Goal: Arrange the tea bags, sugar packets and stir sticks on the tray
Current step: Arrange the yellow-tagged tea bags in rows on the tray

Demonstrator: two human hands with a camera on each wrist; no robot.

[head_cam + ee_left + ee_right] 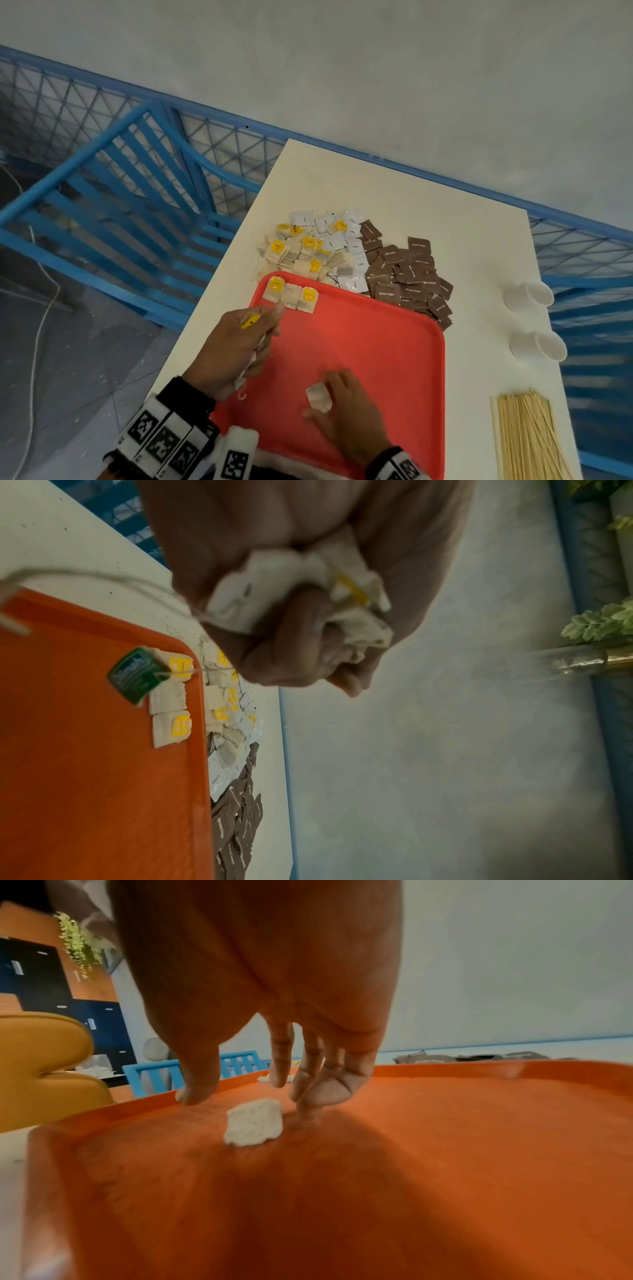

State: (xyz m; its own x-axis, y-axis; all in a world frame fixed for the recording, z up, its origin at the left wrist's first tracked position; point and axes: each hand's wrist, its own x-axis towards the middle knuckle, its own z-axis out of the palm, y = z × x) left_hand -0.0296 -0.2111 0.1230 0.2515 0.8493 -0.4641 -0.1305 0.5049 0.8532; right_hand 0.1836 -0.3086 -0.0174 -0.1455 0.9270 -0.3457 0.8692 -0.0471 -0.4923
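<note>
- Over the near part of the red tray [394, 342], the right hand [346, 414] reaches down with its fingers [281, 1053] spread and fairly straight.
- One small white tea bag [254, 1122] lies flat on the tray, right under that hand, between the thumb and the fingers. The fingertips come down just beside it, and I cannot tell if they touch it.
- At the left edge of the tray, the left hand [233, 349] is curled tight around a bunch of tea bags [301, 588]. White paper and a bit of yellow poke out between its fingers.
- A thin string hangs from that bunch, with a green tag [137, 676] at its end, seen in the left wrist view.
- Three tea bags [291, 295] sit side by side in a row in the far left corner of the tray. Two show yellow tags, and the middle one is plain.
- Just past the tray, on the white table [428, 212], lies a heap of loose tea bags [298, 250], touching the tray's far edge.
- Beside that heap are white packets [346, 240] and then a pile of brown sugar packets [411, 277].
- Two white paper cups [534, 318] lie on their sides to the right of the tray.
- A bundle of wooden stir sticks [527, 438] lies on the table near the right front corner, apart from the tray.
</note>
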